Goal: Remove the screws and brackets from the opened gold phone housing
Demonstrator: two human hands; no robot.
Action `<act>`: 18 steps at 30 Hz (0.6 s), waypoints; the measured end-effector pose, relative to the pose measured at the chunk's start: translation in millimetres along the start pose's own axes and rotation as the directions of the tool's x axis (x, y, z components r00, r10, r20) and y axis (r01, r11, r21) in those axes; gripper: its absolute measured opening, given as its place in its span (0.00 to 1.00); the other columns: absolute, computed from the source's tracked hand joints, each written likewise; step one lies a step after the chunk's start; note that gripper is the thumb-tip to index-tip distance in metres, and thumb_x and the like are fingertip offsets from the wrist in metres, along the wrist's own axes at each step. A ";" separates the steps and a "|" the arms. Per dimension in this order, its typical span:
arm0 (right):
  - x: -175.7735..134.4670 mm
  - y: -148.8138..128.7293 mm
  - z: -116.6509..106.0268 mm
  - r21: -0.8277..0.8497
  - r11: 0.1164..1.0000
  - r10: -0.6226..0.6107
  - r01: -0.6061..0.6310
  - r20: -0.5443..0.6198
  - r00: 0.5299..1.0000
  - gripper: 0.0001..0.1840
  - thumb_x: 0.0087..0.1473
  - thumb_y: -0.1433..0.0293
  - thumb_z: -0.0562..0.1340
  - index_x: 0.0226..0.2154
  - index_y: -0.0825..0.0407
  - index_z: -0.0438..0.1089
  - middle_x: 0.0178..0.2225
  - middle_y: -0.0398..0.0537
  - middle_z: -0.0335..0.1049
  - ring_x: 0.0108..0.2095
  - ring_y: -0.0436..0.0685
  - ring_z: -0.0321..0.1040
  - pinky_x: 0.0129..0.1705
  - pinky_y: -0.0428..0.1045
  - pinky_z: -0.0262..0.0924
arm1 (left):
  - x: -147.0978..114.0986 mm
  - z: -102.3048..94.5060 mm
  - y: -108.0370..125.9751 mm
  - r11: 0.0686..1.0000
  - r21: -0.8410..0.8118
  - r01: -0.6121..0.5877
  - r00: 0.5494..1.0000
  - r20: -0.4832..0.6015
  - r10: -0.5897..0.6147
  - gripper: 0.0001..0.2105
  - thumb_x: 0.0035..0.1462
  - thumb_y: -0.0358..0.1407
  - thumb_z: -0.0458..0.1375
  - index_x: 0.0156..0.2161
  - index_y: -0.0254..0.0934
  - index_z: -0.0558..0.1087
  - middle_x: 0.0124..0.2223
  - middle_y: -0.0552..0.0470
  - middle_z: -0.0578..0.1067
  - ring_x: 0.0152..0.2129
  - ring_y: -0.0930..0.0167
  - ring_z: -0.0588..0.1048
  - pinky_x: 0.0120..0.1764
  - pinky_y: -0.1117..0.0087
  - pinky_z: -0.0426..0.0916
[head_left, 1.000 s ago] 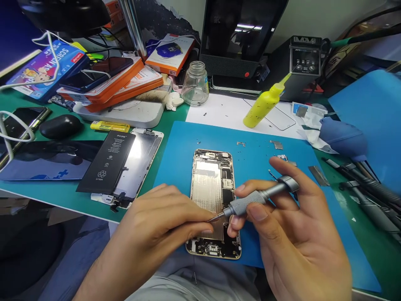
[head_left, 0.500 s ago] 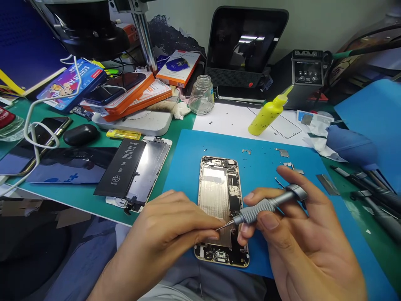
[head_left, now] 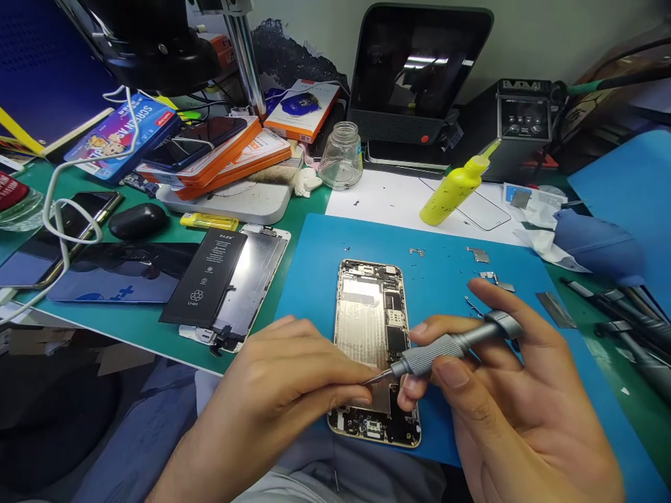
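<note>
Your screwdriver (head_left: 433, 355) slants over the opened phone body (head_left: 359, 325), its thin tip pointing down to the left. Your right hand (head_left: 516, 409) grips the knurled handle between thumb and fingers; your left hand (head_left: 298, 370) pinches the tip between thumb and forefinger. The phone body lies on the blue mat (head_left: 301, 279), small metal parts (head_left: 478, 255) to its right. Off the mat to the left, a black battery (head_left: 204, 279) overlaps a white-edged screen (head_left: 254, 286).
</note>
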State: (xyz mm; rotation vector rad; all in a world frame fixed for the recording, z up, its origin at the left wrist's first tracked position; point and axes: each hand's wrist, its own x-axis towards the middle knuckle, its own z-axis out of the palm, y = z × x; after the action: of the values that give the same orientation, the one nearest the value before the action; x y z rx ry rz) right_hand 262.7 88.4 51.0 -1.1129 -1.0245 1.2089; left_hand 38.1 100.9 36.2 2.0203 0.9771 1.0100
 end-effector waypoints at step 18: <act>1.9 2.6 1.4 0.009 1.000 0.000 0.000 -0.012 1.000 0.27 0.76 0.65 0.73 0.70 0.27 0.72 0.48 0.44 0.79 0.32 0.48 0.79 0.40 0.41 0.80 | -3.6 -3.4 2.8 0.999 -0.029 0.027 0.999 0.043 -0.026 0.13 0.81 0.31 0.63 0.63 0.48 0.81 0.51 0.67 0.88 0.44 0.81 0.83 0.50 0.70 0.66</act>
State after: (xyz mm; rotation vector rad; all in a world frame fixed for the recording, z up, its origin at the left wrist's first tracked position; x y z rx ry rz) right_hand 261.1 90.4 48.7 -1.1114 -1.0094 1.2043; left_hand 34.6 97.3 38.9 1.9913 0.9584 0.9577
